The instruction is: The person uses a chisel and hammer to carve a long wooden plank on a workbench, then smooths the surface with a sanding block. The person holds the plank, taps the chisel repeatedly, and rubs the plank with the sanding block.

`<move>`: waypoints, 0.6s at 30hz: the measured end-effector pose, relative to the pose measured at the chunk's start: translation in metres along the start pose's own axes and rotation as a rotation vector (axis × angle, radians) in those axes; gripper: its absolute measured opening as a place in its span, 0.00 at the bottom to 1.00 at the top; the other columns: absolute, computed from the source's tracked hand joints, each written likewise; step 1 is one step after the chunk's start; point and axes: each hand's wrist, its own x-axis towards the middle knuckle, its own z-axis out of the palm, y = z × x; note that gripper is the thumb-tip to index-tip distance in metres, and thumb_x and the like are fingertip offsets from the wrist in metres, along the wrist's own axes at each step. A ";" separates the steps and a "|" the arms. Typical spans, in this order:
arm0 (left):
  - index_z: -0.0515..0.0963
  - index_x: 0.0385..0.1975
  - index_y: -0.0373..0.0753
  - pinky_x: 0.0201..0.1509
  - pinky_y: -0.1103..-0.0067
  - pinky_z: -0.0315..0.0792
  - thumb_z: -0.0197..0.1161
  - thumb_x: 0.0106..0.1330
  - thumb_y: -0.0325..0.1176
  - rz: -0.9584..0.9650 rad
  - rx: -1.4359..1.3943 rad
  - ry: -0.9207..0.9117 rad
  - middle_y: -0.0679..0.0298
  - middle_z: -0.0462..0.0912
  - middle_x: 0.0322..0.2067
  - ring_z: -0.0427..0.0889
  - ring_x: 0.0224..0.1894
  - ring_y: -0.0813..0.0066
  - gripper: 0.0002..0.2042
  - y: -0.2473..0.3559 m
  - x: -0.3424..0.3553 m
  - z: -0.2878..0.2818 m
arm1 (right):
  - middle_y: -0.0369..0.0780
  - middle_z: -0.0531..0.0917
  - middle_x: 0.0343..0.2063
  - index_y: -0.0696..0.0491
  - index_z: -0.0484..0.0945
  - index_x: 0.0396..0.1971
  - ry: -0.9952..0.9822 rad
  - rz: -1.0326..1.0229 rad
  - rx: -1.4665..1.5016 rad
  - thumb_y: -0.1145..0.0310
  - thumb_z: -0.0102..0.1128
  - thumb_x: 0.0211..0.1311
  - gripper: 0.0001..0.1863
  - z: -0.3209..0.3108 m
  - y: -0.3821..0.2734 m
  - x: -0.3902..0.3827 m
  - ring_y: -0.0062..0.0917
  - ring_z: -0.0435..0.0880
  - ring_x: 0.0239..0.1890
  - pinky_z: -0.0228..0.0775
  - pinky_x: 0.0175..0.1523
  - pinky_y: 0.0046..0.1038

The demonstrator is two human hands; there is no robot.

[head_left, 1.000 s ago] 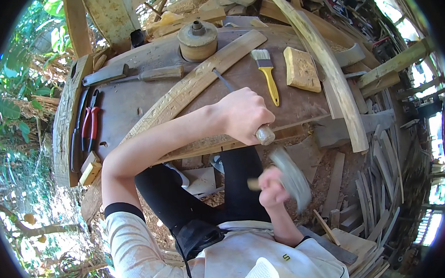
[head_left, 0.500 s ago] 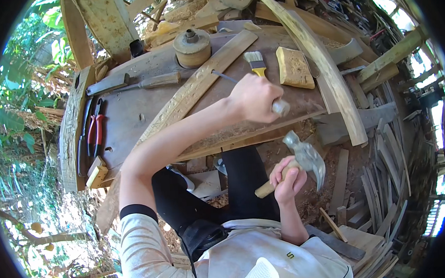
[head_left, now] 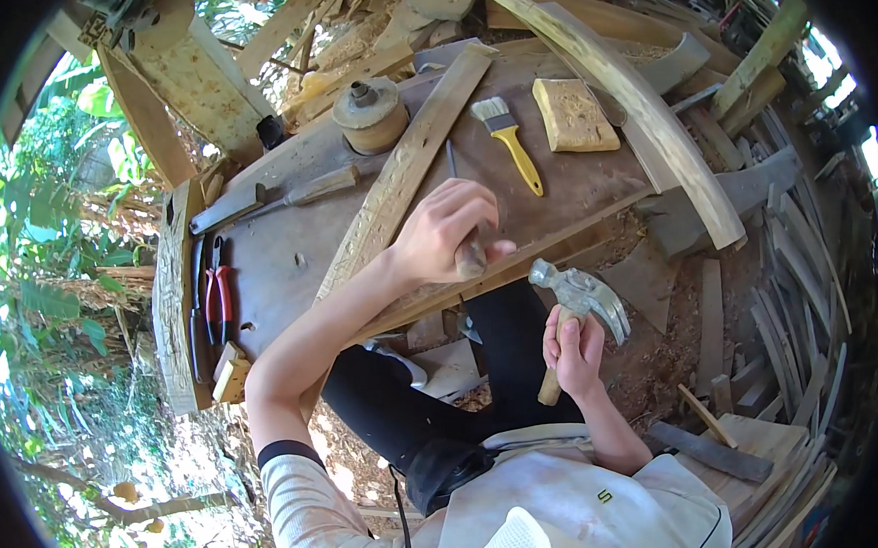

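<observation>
My left hand point(head_left: 442, 233) is closed round the wooden handle point(head_left: 471, 255) of a long thin-bladed tool, thumb sticking out to the right; the steel shaft point(head_left: 451, 160) points up beside a long carved plank point(head_left: 393, 188), its tip hard to make out. Just below and to the right, my right hand point(head_left: 572, 351) grips a claw hammer point(head_left: 582, 295) by its wooden handle, head upward. A yellow-handled paintbrush point(head_left: 522, 161) and a small wooden block point(head_left: 573, 114) lie above my hands on the worn bench point(head_left: 296, 261).
Red-handled pliers point(head_left: 224, 303), a chisel point(head_left: 322, 184) and a lidded round pot point(head_left: 369, 120) are on the bench. A long curved timber point(head_left: 679, 166) crosses the right end. Scrap strips point(head_left: 792, 288) pile at right; my legs point(head_left: 396, 403) are below the bench edge.
My left hand has turned, swinging the handle's end leftward and the shaft more upright. The hammer has settled more upright in my right hand. The whole view has shifted slightly.
</observation>
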 end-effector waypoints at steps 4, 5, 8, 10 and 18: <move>0.73 0.32 0.39 0.41 0.69 0.78 0.82 0.55 0.33 -0.282 -0.052 0.102 0.55 0.82 0.44 0.84 0.42 0.56 0.19 0.002 -0.014 0.009 | 0.32 0.69 0.19 0.55 0.70 0.41 -0.020 0.005 -0.014 0.46 0.47 0.80 0.24 0.005 0.001 -0.001 0.11 0.64 0.14 0.59 0.16 0.16; 0.76 0.36 0.38 0.43 0.68 0.79 0.82 0.55 0.35 -0.213 -0.032 0.152 0.53 0.82 0.47 0.84 0.43 0.56 0.19 -0.001 -0.015 0.008 | 0.32 0.69 0.19 0.55 0.70 0.41 -0.026 0.006 -0.014 0.46 0.47 0.80 0.24 0.007 0.002 -0.002 0.11 0.64 0.14 0.58 0.16 0.16; 0.80 0.43 0.38 0.44 0.67 0.79 0.83 0.53 0.36 -0.192 0.031 0.235 0.53 0.82 0.49 0.85 0.44 0.57 0.22 -0.003 -0.016 0.011 | 0.32 0.69 0.19 0.55 0.71 0.41 -0.035 0.009 -0.027 0.46 0.47 0.80 0.24 0.009 0.003 -0.001 0.11 0.64 0.13 0.58 0.16 0.16; 0.81 0.45 0.38 0.44 0.68 0.79 0.83 0.53 0.35 -0.201 0.088 0.232 0.55 0.82 0.49 0.85 0.44 0.58 0.22 -0.005 -0.013 0.010 | 0.32 0.68 0.19 0.55 0.71 0.41 -0.041 0.006 -0.027 0.45 0.46 0.80 0.24 0.011 0.003 0.000 0.11 0.64 0.13 0.58 0.16 0.16; 0.81 0.44 0.35 0.48 0.70 0.81 0.80 0.56 0.30 -0.349 0.037 0.237 0.55 0.82 0.51 0.85 0.46 0.57 0.18 -0.011 -0.012 0.012 | 0.29 0.69 0.19 0.56 0.72 0.40 -0.026 0.053 0.051 0.47 0.50 0.79 0.23 0.015 -0.002 -0.003 0.08 0.64 0.17 0.59 0.19 0.16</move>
